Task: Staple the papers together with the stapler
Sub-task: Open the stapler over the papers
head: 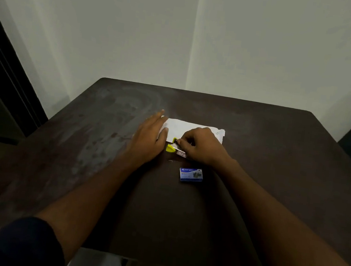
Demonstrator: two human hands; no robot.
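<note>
The tabletop [276, 167] is dark brown, mottled on its left half with pale, chalky smears. The papers [184, 127] are white (a tiny green mark near their right edge), the stapler [170, 148] bright yellow-green with a silvery strip, and the box [191, 174] nearer is blue with white lettering. The far wall [138, 29] is pale grey-green; the near-left sleeve [23, 244] dark navy.

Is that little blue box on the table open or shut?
Shut: the blue box lies flat with its printed face whole, no flap raised and nothing spilling out.
</note>
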